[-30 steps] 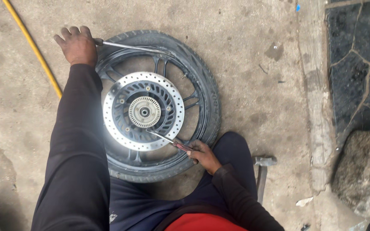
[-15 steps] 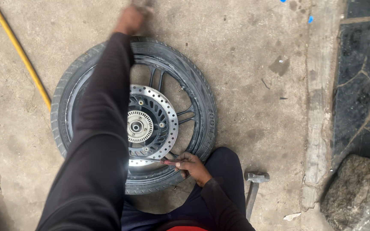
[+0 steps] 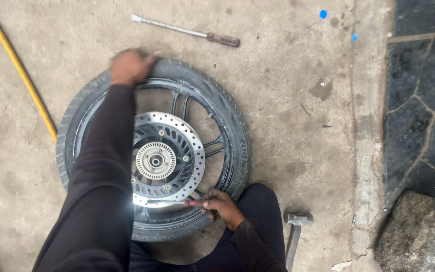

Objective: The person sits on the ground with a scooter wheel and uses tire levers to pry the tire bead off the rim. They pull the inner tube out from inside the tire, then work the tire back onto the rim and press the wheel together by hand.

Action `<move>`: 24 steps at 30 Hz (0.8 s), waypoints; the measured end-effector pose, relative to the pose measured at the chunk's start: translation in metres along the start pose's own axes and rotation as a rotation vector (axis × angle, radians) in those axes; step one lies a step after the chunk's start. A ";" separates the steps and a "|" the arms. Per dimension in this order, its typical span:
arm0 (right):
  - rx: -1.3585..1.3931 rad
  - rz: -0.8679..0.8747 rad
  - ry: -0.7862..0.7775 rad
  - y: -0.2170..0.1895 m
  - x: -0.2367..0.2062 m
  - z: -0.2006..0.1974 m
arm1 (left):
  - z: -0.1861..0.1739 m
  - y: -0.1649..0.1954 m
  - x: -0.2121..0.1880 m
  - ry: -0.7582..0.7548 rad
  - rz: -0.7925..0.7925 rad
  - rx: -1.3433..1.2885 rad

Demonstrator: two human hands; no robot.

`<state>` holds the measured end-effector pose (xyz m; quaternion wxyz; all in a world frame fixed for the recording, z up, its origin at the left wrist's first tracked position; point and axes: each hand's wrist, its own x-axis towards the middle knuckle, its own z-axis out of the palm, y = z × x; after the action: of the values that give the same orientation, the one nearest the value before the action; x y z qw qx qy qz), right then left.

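1. Wheel (image 3: 154, 151): it lies flat on the concrete floor (image 3: 288, 131) right in front of me, a black ribbed rubber tyre on dark cast spokes, with a shiny drilled brake disc (image 3: 169, 160) and a pale toothed hub at the middle.
2. The floor I see is rough, stained grey concrete; a raised kerb borders it on the right, with dark cracked paving beyond and a grey rock (image 3: 421, 234) at the lower right corner.
3. A yellow hose (image 3: 18, 70) runs diagonally past the tyre's left side.
4. A long metal tyre lever (image 3: 185, 31) with a dark handle lies on the floor beyond the wheel, apart from it.
5. A hammer (image 3: 295, 231) lies by my right knee.
6. My left hand (image 3: 131, 66), blurred, presses on the tyre's far edge; I cannot tell its grip.
7. My right hand (image 3: 220, 204) is closed around a red-handled tool (image 3: 195, 203) at the near rim.
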<state>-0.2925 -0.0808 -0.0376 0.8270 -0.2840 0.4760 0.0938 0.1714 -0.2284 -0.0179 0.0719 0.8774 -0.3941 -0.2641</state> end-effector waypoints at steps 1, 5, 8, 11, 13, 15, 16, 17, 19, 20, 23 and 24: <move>-0.004 -0.003 -0.004 -0.001 0.000 0.000 | -0.002 -0.016 -0.004 0.021 -0.090 -0.026; 0.123 -0.093 -0.015 -0.012 -0.005 -0.004 | -0.005 -0.066 -0.031 0.069 -0.199 0.033; 0.253 -0.107 0.033 -0.024 -0.017 -0.010 | -0.004 -0.086 -0.055 0.072 -0.175 0.033; 0.433 -0.214 -0.214 -0.037 -0.031 -0.019 | -0.004 -0.094 -0.076 0.152 -0.162 -0.034; 0.438 -0.314 -0.454 -0.042 -0.038 -0.026 | -0.005 -0.098 -0.085 0.143 -0.209 -0.037; 0.402 -0.344 -0.410 -0.041 -0.039 -0.031 | -0.004 -0.102 -0.092 0.161 -0.236 -0.034; 0.390 -0.357 -0.385 -0.038 -0.039 -0.033 | -0.003 -0.103 -0.095 0.175 -0.234 -0.026; 0.404 -0.355 -0.321 -0.033 -0.036 -0.034 | -0.001 -0.104 -0.096 0.182 -0.233 -0.015; 0.430 -0.324 -0.173 -0.022 -0.030 -0.037 | 0.003 -0.105 -0.097 0.235 -0.149 -0.022; 0.384 -0.322 -0.164 -0.016 -0.027 -0.038 | 0.006 -0.105 -0.094 0.252 -0.131 -0.012; 0.266 -0.381 -0.143 -0.008 -0.017 -0.042 | 0.011 -0.098 -0.079 0.301 -0.008 -0.034; 0.242 -0.421 -0.127 -0.011 -0.014 -0.044 | 0.013 -0.094 -0.074 0.305 0.038 -0.054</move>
<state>-0.3278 -0.1126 -0.0388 0.8845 -0.2694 0.3612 -0.1204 0.1852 -0.1097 -0.0304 0.1594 0.8975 -0.3878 -0.1368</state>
